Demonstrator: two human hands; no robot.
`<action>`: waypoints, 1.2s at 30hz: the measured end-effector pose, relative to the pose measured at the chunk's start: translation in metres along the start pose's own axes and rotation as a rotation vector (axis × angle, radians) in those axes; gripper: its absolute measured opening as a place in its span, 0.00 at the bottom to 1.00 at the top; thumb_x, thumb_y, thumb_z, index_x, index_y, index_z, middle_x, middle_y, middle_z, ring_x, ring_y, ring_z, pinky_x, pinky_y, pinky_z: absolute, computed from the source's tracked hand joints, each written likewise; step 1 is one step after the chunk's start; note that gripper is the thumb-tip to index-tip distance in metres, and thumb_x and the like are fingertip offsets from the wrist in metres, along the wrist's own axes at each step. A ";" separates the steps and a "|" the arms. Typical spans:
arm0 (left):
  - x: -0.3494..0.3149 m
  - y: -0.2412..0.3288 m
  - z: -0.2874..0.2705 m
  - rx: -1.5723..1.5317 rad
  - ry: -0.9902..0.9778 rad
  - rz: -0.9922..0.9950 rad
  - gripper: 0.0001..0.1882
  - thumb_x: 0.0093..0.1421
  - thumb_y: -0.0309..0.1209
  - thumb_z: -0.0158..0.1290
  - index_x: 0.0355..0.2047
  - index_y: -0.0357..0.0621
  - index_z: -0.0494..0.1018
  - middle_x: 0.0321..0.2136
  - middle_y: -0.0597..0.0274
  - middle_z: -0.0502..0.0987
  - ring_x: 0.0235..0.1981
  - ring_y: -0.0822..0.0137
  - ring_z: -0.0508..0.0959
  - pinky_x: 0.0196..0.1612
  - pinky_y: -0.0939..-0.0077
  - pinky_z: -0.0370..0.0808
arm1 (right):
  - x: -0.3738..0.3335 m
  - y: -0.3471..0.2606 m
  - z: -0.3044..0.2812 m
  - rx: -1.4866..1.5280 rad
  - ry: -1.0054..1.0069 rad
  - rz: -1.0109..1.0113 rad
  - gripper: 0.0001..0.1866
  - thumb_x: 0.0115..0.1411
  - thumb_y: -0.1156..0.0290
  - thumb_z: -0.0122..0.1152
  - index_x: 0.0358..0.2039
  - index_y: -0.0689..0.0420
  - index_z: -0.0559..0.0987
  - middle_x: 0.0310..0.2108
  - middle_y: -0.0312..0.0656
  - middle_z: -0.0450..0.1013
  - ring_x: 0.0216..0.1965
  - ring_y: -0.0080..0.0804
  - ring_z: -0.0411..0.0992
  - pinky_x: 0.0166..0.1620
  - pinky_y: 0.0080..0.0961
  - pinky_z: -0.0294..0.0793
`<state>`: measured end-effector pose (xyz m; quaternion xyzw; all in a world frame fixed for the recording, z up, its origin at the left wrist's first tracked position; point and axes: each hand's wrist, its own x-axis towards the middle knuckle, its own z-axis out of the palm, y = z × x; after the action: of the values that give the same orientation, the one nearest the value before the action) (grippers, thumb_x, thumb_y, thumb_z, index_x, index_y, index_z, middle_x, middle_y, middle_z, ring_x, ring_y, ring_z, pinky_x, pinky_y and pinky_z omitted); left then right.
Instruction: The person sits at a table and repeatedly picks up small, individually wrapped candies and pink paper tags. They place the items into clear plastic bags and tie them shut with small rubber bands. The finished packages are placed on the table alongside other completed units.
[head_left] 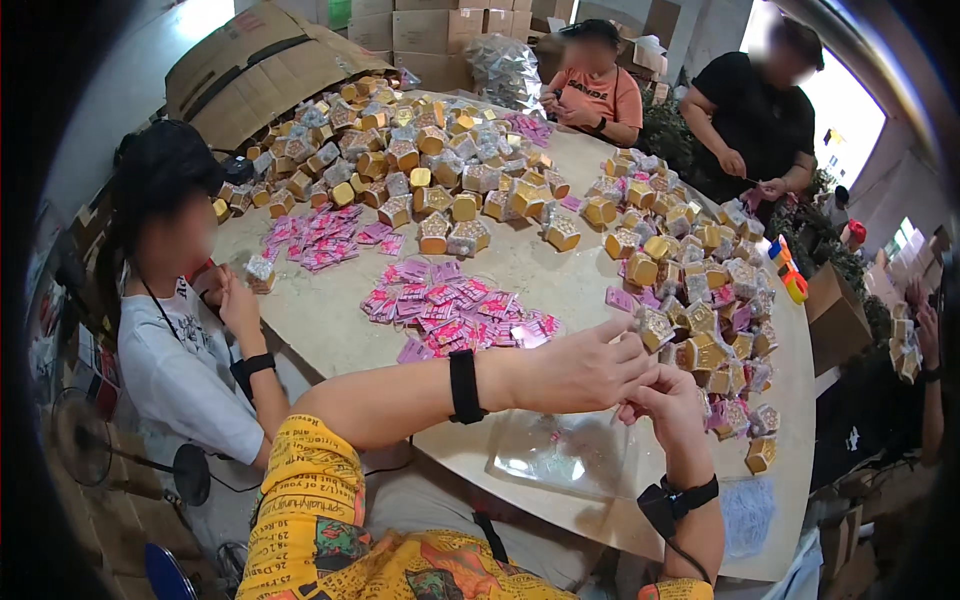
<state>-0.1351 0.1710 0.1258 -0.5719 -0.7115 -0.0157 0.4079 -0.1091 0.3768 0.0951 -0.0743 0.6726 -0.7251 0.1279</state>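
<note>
My left hand [588, 368] reaches across the table with its fingers bent and pressed together. My right hand [668, 402] meets it at the fingertips in a pinch. What the fingers hold, if anything, is too small or hidden to make out. Just beyond my left fingers is a small gold-and-white house-shaped ornament [655, 328], with a pink tag [620, 298] beside it; whether I touch the ornament, I cannot tell. Left of my hands lies a loose heap of pink tags [450, 305]. Below them is a clear plastic tray [520, 468].
Ornaments crowd the right side [715, 345] and form a large heap [400, 150] at the back, before a cardboard box [250, 75]. A person in white [175, 340] works at left; two others stand across the table. Orange-and-blue tool [788, 270] lies at the right edge.
</note>
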 end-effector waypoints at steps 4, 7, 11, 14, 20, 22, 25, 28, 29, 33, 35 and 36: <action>0.000 0.002 -0.002 -0.084 -0.050 0.049 0.05 0.46 0.31 0.49 0.23 0.45 0.72 0.24 0.66 0.68 0.35 0.64 0.69 0.56 0.57 0.62 | -0.006 -0.003 0.003 -0.044 0.014 0.031 0.03 0.53 0.81 0.60 0.25 0.67 0.75 0.21 0.46 0.74 0.20 0.29 0.75 0.23 0.21 0.76; 0.005 0.001 -0.002 -0.158 -0.091 0.035 0.04 0.45 0.30 0.49 0.21 0.45 0.71 0.24 0.66 0.67 0.35 0.65 0.69 0.55 0.58 0.62 | -0.014 -0.010 0.005 -0.104 0.030 0.032 0.04 0.53 0.81 0.60 0.24 0.68 0.75 0.20 0.46 0.74 0.19 0.29 0.75 0.23 0.20 0.75; 0.013 0.002 -0.010 -0.264 -0.176 -0.001 0.04 0.41 0.28 0.52 0.21 0.45 0.71 0.23 0.65 0.67 0.34 0.64 0.70 0.54 0.59 0.63 | -0.015 -0.012 0.004 -0.228 0.015 0.045 0.05 0.54 0.78 0.60 0.25 0.66 0.74 0.20 0.42 0.74 0.19 0.24 0.74 0.19 0.17 0.72; 0.019 0.001 -0.009 -0.397 -0.244 -0.103 0.05 0.39 0.24 0.54 0.20 0.44 0.71 0.22 0.64 0.68 0.33 0.62 0.70 0.50 0.61 0.64 | -0.021 -0.019 0.010 -0.258 0.026 0.039 0.05 0.54 0.78 0.61 0.25 0.65 0.74 0.19 0.40 0.74 0.19 0.24 0.74 0.21 0.17 0.74; 0.025 -0.005 -0.008 -0.809 -0.374 -0.557 0.02 0.44 0.24 0.57 0.20 0.41 0.75 0.20 0.61 0.72 0.29 0.62 0.72 0.39 0.69 0.66 | -0.029 -0.009 0.017 -0.765 0.192 -0.536 0.06 0.52 0.79 0.60 0.31 0.61 0.74 0.20 0.42 0.73 0.21 0.28 0.74 0.23 0.25 0.71; 0.030 -0.009 -0.009 -0.996 -0.453 -0.766 0.02 0.45 0.25 0.58 0.21 0.41 0.76 0.21 0.61 0.73 0.30 0.64 0.73 0.34 0.72 0.67 | -0.030 -0.006 0.015 -0.968 0.243 -0.738 0.07 0.50 0.79 0.60 0.31 0.60 0.74 0.21 0.42 0.71 0.22 0.33 0.73 0.24 0.27 0.71; 0.029 -0.016 -0.001 -1.175 -0.513 -0.924 0.04 0.46 0.25 0.57 0.22 0.37 0.77 0.19 0.61 0.75 0.25 0.71 0.74 0.29 0.76 0.69 | -0.035 -0.009 0.017 -1.177 0.262 -0.854 0.06 0.47 0.76 0.57 0.28 0.59 0.73 0.22 0.42 0.68 0.24 0.38 0.72 0.26 0.31 0.72; 0.037 -0.019 0.001 -1.256 -0.627 -0.999 0.05 0.46 0.25 0.55 0.22 0.35 0.78 0.17 0.61 0.77 0.23 0.75 0.75 0.29 0.79 0.71 | -0.037 -0.006 0.017 -1.325 0.261 -0.890 0.05 0.45 0.76 0.54 0.25 0.59 0.71 0.22 0.41 0.66 0.23 0.38 0.71 0.26 0.30 0.73; 0.041 -0.020 0.003 -1.227 -0.660 -0.964 0.05 0.46 0.25 0.55 0.22 0.36 0.78 0.17 0.60 0.77 0.23 0.75 0.75 0.29 0.79 0.71 | -0.037 -0.006 0.015 -1.375 0.254 -0.891 0.05 0.45 0.76 0.54 0.25 0.59 0.71 0.22 0.41 0.66 0.22 0.37 0.71 0.26 0.30 0.73; 0.041 -0.038 0.021 -1.044 -0.762 -0.637 0.11 0.51 0.35 0.54 0.25 0.41 0.80 0.20 0.53 0.78 0.23 0.64 0.77 0.31 0.70 0.72 | -0.034 -0.004 0.008 -1.354 0.245 -0.930 0.04 0.47 0.76 0.54 0.26 0.60 0.70 0.23 0.43 0.66 0.24 0.37 0.70 0.27 0.30 0.71; 0.046 -0.076 0.032 -0.750 -0.928 -0.567 0.21 0.53 0.50 0.54 0.30 0.42 0.80 0.27 0.49 0.79 0.32 0.57 0.79 0.37 0.63 0.73 | -0.033 0.002 -0.006 -1.273 0.297 -0.897 0.05 0.46 0.78 0.56 0.27 0.60 0.71 0.22 0.44 0.66 0.24 0.40 0.70 0.26 0.33 0.70; 0.034 -0.105 0.051 -0.622 -0.890 -0.636 0.23 0.52 0.51 0.55 0.31 0.42 0.79 0.28 0.51 0.79 0.31 0.55 0.79 0.37 0.61 0.74 | -0.035 -0.001 -0.008 -1.235 0.365 -0.877 0.07 0.45 0.79 0.57 0.27 0.60 0.72 0.21 0.44 0.66 0.23 0.41 0.69 0.26 0.33 0.69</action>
<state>-0.2511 0.1865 0.1590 -0.3761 -0.9105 -0.1029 -0.1376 -0.0779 0.3940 0.0976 -0.2707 0.8741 -0.2043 -0.3477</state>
